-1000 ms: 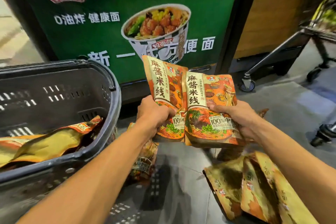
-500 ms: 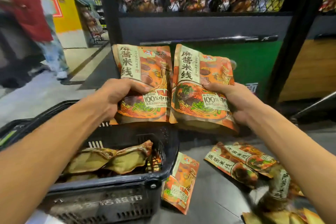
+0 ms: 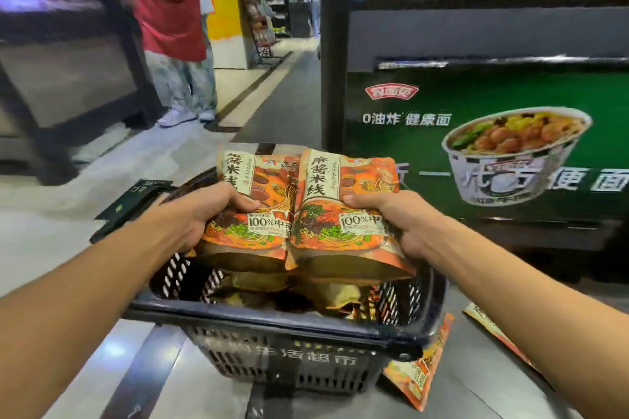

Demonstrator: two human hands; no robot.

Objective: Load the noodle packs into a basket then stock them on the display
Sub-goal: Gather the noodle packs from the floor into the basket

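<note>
- Two orange noodle packs are held side by side just above the open black basket (image 3: 272, 320), printed faces up toward the camera: the left pack (image 3: 258, 201) and the right pack (image 3: 340, 207), their inner edges overlapping slightly.
- The left hand (image 3: 204, 211) grasps the left pack at its left edge, thumb across the front; the right hand (image 3: 394, 218) grasps the right pack at its right edge in the same way.
- More packs (image 3: 320, 292) already lie inside the basket, under the held pair.
- By the look of them, these are light, soft pouches with glossy film, so they likely slide against each other and crumple under pressure. The contents may be brittle, so a firm pinch at a side edge or the sealed top seems safer than squeezing the middle.
- Loading appears partly done: a loose pack (image 3: 418, 374) leans on the floor against the basket's right near corner, and another pack (image 3: 490, 326) lies further right.
- To the right stands the display, fronted by a green noodle poster (image 3: 476, 133); blurred goods fill the shelf above.
- Far left in the aisle, a person in a red top (image 3: 170, 0) stands beside a dark counter (image 3: 68, 78).
</note>
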